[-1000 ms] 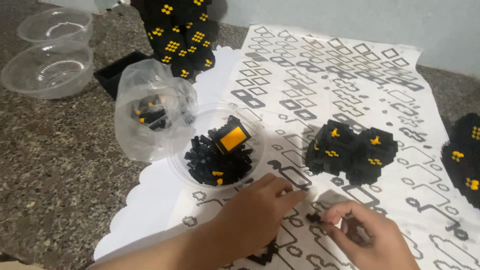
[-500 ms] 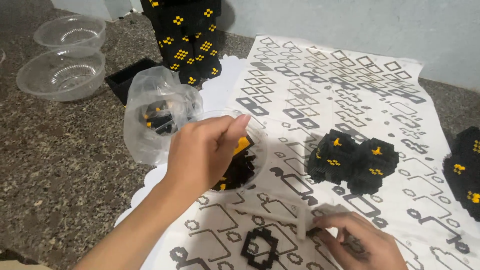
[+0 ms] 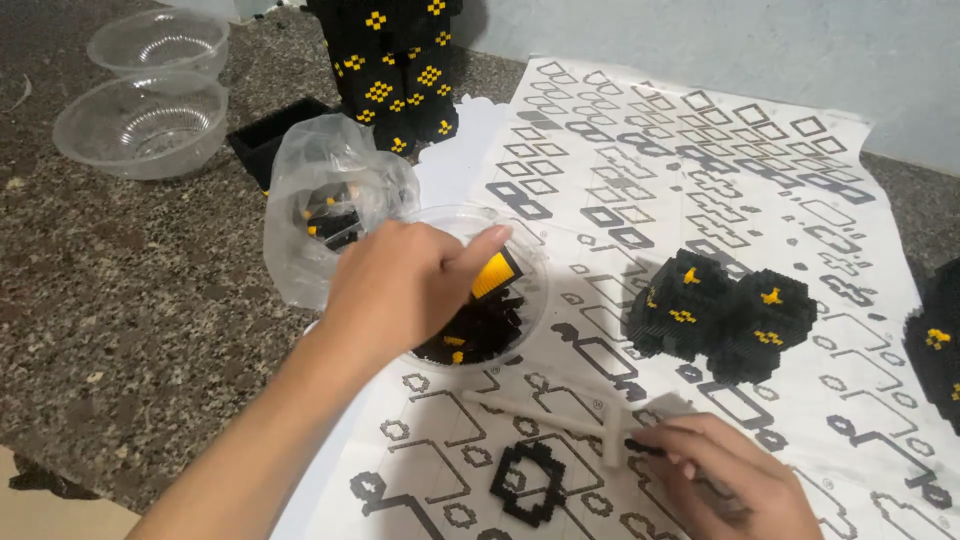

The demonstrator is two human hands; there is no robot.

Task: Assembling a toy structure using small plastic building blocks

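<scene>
My left hand [image 3: 405, 285] reaches over a clear plastic bowl [image 3: 530, 262] of small black and yellow bricks [image 3: 480, 330], fingers curled down into it; whether they pinch a brick is hidden. A larger yellow piece [image 3: 492, 273] lies in the bowl by my forefinger. My right hand [image 3: 725, 480] rests on the printed instruction sheet [image 3: 700, 170] at the lower right, fingers closed on a small black brick piece [image 3: 645, 447]. A flat black ring of bricks [image 3: 530, 482] lies on the sheet left of that hand. A white plastic stick [image 3: 545, 418] lies between them.
A black and yellow brick cluster [image 3: 720, 315] sits right of the bowl. A tall black brick model [image 3: 395, 70] stands at the back, a plastic bag of bricks [image 3: 330, 205] and a black tray [image 3: 270, 140] beside it. Two empty clear bowls [image 3: 140, 125] sit far left on the granite counter. Another black model [image 3: 935, 345] is at the right edge.
My left hand lifted off the sheet near my right hand, swung up to the bowl and has now lowered its fingers into it. My right hand stayed low on the sheet.
</scene>
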